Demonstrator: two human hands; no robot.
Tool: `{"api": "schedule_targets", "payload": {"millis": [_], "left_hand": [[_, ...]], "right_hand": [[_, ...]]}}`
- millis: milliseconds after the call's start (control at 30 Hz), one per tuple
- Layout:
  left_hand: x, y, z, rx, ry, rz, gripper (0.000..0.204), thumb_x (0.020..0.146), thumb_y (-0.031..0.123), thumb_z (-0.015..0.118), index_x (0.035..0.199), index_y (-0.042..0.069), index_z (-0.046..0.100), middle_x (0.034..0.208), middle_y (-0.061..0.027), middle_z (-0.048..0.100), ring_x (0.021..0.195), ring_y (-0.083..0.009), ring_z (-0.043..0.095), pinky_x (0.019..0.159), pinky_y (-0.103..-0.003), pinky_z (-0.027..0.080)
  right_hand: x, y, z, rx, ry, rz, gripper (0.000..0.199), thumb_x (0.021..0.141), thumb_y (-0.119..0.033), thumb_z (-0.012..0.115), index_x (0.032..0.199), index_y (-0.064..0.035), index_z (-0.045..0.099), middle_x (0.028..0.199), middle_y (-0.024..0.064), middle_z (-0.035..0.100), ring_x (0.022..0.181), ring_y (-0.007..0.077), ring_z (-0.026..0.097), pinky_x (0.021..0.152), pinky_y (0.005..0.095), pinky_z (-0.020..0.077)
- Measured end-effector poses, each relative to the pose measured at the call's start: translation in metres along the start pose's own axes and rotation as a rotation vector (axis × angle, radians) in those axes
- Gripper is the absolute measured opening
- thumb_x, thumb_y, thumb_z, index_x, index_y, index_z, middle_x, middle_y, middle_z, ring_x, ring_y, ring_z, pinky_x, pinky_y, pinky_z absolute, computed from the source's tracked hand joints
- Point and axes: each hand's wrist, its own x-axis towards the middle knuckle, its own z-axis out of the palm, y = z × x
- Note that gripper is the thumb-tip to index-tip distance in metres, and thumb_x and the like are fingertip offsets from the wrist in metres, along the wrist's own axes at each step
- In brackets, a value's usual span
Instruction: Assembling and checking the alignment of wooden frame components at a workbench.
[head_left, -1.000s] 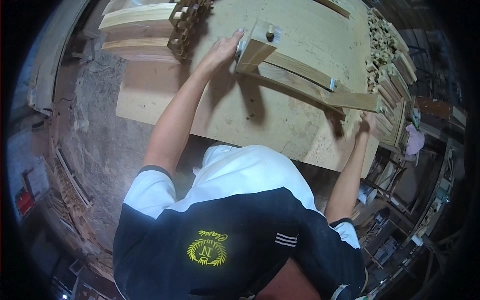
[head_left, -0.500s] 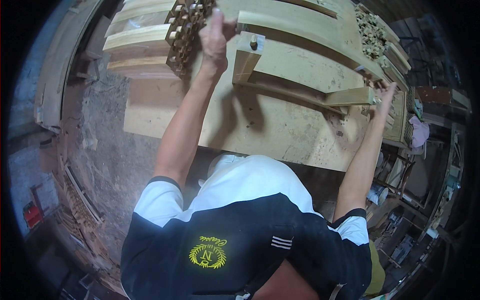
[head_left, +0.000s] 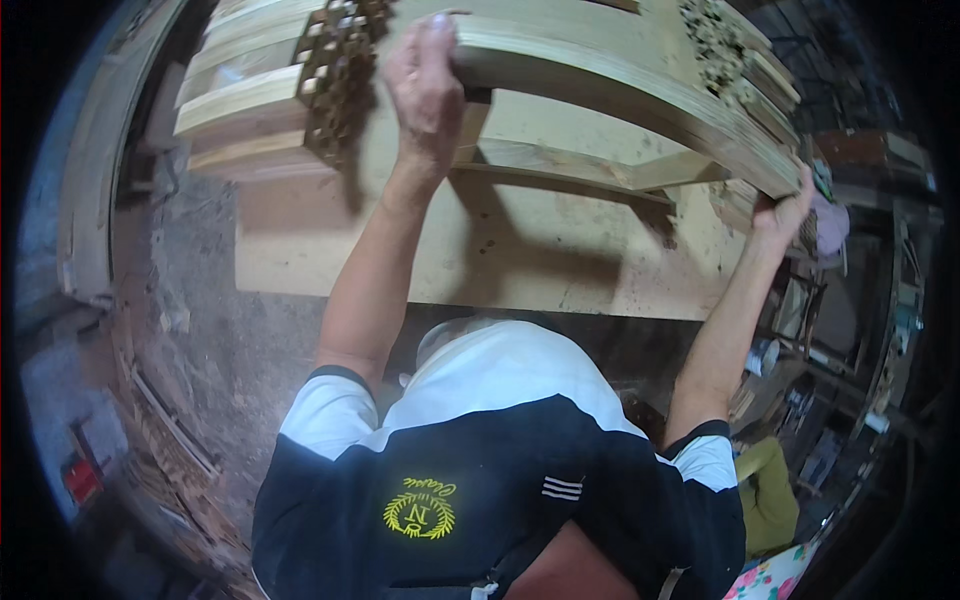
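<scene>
My left hand (head_left: 425, 90) is closed on the left end of a long pale wooden rail (head_left: 620, 90). The fingers of my right hand (head_left: 785, 210) wrap round the rail's right end. The rail is held up above a wooden frame part, which lies on the board. That part has a long bottom rail (head_left: 560, 163) with a short post (head_left: 473, 125) at its left and another short post (head_left: 680, 170) at its right. The raised rail hides the tops of both posts, so whether it touches them I cannot tell.
A plywood board (head_left: 500, 255) covers the work surface. Stacked wooden pieces with tenoned ends (head_left: 250, 100) stand at the left. More stacked wood (head_left: 725, 55) sits at the far right. A pink cloth (head_left: 830, 225) is beyond my right hand. Olive-green fabric (head_left: 768, 495) shows at the lower right.
Both hands have taken hold of the long rail by its ends and brought it nearer, over the frame part. The olive-green fabric shows more at the lower right.
</scene>
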Motion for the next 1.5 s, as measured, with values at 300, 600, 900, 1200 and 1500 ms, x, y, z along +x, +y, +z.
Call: {"api": "schedule_targets", "payload": {"millis": [300, 600, 900, 1200, 1500], "left_hand": [[-0.011, -0.036, 0.003, -0.102, 0.139, 0.210, 0.038, 0.093, 0.013, 0.041, 0.100, -0.015, 0.066, 0.093, -0.0198, 0.070, 0.083, -0.0239, 0.066, 0.079, -0.034, 0.053], [-0.001, -0.025, -0.029, 0.046, -0.017, 0.200, 0.047, 0.097, 0.023, 0.037, 0.110, -0.013, 0.064, 0.104, -0.0214, 0.067, 0.098, -0.0282, 0.065, 0.090, -0.040, 0.051], [0.053, 0.152, 0.099, 0.868, -0.478, 0.454, 0.053, 0.101, 0.039, 0.037, 0.129, 0.001, 0.060, 0.120, -0.0188, 0.067, 0.115, -0.0272, 0.062, 0.104, -0.043, 0.043], [-0.017, 0.080, 0.114, 1.420, -0.951, -0.109, 0.076, 0.082, 0.068, 0.060, 0.110, -0.002, 0.071, 0.097, -0.0225, 0.072, 0.095, -0.0340, 0.070, 0.091, -0.040, 0.053], [-0.196, 0.063, 0.036, 1.392, -0.961, 0.148, 0.075, 0.057, 0.080, 0.072, 0.069, 0.006, 0.063, 0.074, -0.0123, 0.062, 0.074, -0.0298, 0.061, 0.072, -0.042, 0.045]], "right_hand": [[0.016, 0.000, -0.012, -0.131, -0.130, -0.018, 0.017, 0.087, -0.016, 0.070, 0.102, -0.0089, 0.067, 0.097, 0.0025, 0.067, 0.093, 0.0167, 0.064, 0.082, 0.0346, 0.0533], [0.006, 0.017, -0.009, -0.133, -0.295, 0.081, 0.009, 0.090, -0.019, 0.069, 0.097, -0.0143, 0.066, 0.089, -0.0046, 0.062, 0.084, 0.0096, 0.059, 0.073, 0.0298, 0.0499], [0.030, 0.036, -0.032, -0.057, -0.264, -0.014, 0.008, 0.092, -0.017, 0.068, 0.099, -0.0133, 0.066, 0.092, -0.0027, 0.062, 0.088, 0.0109, 0.060, 0.077, 0.0295, 0.0517], [-0.035, 0.008, -0.027, -0.148, -0.243, -0.082, 0.024, 0.093, -0.022, 0.066, 0.108, -0.0028, 0.065, 0.106, 0.0014, 0.064, 0.100, 0.0138, 0.054, 0.092, 0.0279, 0.0407], [-0.181, 0.056, -0.187, -0.698, -0.369, -0.456, 0.055, 0.098, -0.037, 0.054, 0.132, 0.0052, 0.050, 0.126, 0.0244, 0.057, 0.106, 0.0353, 0.061, 0.097, 0.0451, 0.0470]]}}
